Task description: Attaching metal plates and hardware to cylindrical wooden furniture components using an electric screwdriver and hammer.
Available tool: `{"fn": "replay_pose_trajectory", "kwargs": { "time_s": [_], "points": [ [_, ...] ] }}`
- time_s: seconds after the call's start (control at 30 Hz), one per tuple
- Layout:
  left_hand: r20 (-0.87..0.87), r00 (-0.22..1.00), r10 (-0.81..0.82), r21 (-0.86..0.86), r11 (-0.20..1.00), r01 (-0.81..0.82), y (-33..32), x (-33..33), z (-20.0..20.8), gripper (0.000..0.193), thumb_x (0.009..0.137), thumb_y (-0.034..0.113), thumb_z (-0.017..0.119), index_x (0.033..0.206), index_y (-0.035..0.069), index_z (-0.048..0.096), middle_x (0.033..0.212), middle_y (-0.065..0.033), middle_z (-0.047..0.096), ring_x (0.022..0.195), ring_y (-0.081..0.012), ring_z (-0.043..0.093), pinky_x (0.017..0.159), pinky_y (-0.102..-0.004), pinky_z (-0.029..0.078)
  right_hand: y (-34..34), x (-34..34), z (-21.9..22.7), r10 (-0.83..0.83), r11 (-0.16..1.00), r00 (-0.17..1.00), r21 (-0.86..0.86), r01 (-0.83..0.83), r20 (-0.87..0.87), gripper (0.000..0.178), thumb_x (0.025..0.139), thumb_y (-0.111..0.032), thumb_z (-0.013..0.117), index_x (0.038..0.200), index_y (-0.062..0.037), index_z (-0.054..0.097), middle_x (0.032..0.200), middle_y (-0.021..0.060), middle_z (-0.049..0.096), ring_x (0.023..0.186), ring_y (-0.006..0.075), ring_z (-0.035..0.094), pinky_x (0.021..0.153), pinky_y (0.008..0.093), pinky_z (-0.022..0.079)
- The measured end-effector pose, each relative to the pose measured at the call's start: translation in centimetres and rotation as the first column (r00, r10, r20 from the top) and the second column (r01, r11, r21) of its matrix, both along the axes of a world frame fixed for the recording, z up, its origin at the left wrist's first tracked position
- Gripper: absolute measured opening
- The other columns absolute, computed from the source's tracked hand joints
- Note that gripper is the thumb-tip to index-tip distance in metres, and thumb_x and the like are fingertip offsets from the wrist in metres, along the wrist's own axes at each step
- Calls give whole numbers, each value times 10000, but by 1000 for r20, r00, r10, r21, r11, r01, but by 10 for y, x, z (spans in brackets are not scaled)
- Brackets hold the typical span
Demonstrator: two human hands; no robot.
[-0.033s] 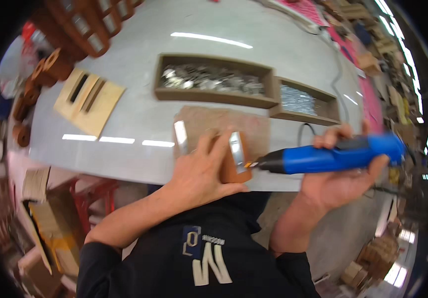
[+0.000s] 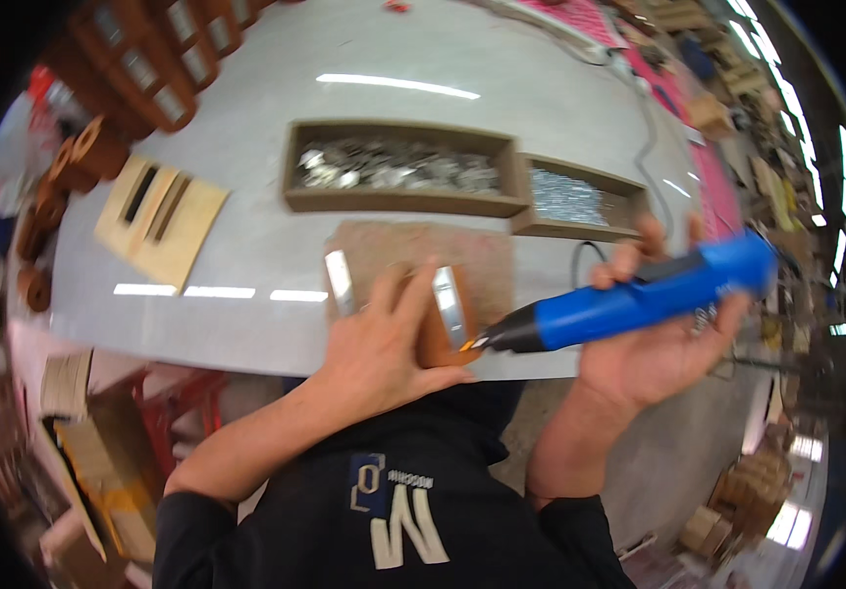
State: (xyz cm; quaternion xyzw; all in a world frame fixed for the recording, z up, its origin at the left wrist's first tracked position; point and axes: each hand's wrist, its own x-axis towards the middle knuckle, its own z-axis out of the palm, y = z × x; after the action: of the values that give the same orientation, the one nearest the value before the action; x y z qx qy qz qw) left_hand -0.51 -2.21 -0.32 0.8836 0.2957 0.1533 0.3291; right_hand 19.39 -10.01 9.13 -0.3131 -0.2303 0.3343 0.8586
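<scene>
My left hand (image 2: pixel 369 353) is closed round a reddish-brown block (image 2: pixel 433 344), fingers at its left side and thumb along its near end. A shiny metal plate (image 2: pixel 449 302) lies along the block's top. In my right hand (image 2: pixel 634 368) is a blue electric screwdriver (image 2: pixel 590 316) with a black nose, held nearly level. Its tip points left and meets the near end of the plate; whether a screw sits there is too small to tell. Beyond my left fingers, another metal strip (image 2: pixel 340 280) shows, its lower part hidden. Under the block lies a brown board (image 2: pixel 482 250).
A long tray (image 2: pixel 403 205) of small metal pieces and a shorter tray (image 2: pixel 580 232) of screw-like silver pieces stand beyond the board. At left lie a slotted plywood piece (image 2: pixel 192 231) and several brown blocks (image 2: pixel 104 149). A cable (image 2: pixel 649 137) runs along the right.
The screwdriver's rear end has risen slightly, so it slants more toward the block. The whole view has shifted a little; my left hand keeps its hold.
</scene>
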Motion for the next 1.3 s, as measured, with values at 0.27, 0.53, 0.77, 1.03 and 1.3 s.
{"fn": "replay_pose_trajectory", "kwargs": {
  "time_s": [0.27,0.53,0.77,1.03,1.3],
  "points": [
    [-30,999,-39,5,999,39,-3,7,4,1156,638,535,871,1513,38,301,1357,-205,439,1097,-378,613,793,-454,577,-35,40,21,167,980,891,173,-102,-422,502,1063,-324,343,1461,-24,409,1555,216,348,1143,327,479,974,474,425],
    [-27,999,-26,30,999,26,0,4,4,1178,606,572,870,1507,40,329,1306,-186,483,1064,-379,623,788,-455,572,-65,45,5,217,972,971,112,-205,-102,543,986,-423,574,1439,-158,432,1328,43,580,1043,254,456,929,415,368],
    [-65,998,-24,-39,999,22,2,4,12,1166,620,607,851,1508,58,330,1333,-208,470,1080,-411,610,810,-468,556,-53,47,12,367,887,930,307,-344,-18,618,993,-537,497,1428,-104,429,1357,94,561,1219,364,533,971,606,398],
    [262,940,-220,-20,972,233,-8,13,63,902,755,438,840,1438,25,420,854,-126,692,692,-287,704,606,-378,553,-7,-28,-1,159,966,980,-187,-180,-122,605,1016,-536,419,1402,-70,423,1312,140,563,1111,253,602,935,518,553],
    [407,886,-224,-718,521,461,2,10,56,452,882,142,733,1262,-11,542,1011,-82,652,842,-152,680,768,-299,539,-8,-34,11,138,962,981,-254,-99,140,622,997,-218,530,1523,-67,234,1397,191,481,1207,244,562,996,505,524]
  ]
}}
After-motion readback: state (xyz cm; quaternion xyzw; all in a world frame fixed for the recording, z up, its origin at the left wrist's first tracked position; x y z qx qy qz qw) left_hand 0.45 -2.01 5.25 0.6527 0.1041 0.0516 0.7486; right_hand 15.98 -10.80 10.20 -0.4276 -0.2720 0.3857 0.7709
